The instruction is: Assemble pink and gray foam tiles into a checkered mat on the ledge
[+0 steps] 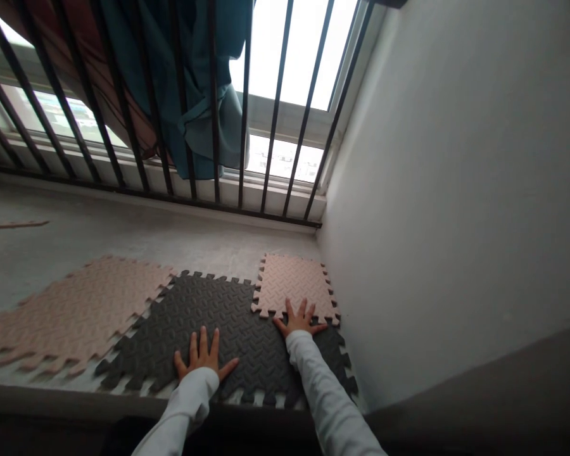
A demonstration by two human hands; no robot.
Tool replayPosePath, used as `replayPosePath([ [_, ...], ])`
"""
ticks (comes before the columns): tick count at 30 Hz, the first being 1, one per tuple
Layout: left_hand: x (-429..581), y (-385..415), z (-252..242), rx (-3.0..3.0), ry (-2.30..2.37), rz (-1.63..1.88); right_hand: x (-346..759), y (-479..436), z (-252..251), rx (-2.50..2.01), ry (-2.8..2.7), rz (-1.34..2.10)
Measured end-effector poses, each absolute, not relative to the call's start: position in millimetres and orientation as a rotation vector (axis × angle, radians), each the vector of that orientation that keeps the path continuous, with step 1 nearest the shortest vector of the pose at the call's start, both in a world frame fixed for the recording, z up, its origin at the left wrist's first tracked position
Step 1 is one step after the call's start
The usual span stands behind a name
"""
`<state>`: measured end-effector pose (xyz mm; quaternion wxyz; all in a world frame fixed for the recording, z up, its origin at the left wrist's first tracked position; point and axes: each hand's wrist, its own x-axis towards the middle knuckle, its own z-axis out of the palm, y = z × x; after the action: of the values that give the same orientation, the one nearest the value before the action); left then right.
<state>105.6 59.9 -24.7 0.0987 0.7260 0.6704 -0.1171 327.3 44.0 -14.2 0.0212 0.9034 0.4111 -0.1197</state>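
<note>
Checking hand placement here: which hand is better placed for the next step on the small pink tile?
Probably the right hand: its fingers reach onto the small pink tile, while the left hand lies flat on the dark mat, farther away.

No lettering, label, brand, number or sign can be read on the dark grey foam mat tile [171, 323] or anywhere else in view.
</note>
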Motion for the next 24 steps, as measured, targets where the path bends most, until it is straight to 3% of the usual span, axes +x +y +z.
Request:
replayPosePath([
  [9, 106, 56, -23, 2.187, 1.998, -0.330, 358, 106, -11, 2.830, 1.255, -0.330],
  [24, 107, 59, -13, 2.159, 1.944, -0.379, 368, 134, -13, 2.832, 1.270, -0.334],
])
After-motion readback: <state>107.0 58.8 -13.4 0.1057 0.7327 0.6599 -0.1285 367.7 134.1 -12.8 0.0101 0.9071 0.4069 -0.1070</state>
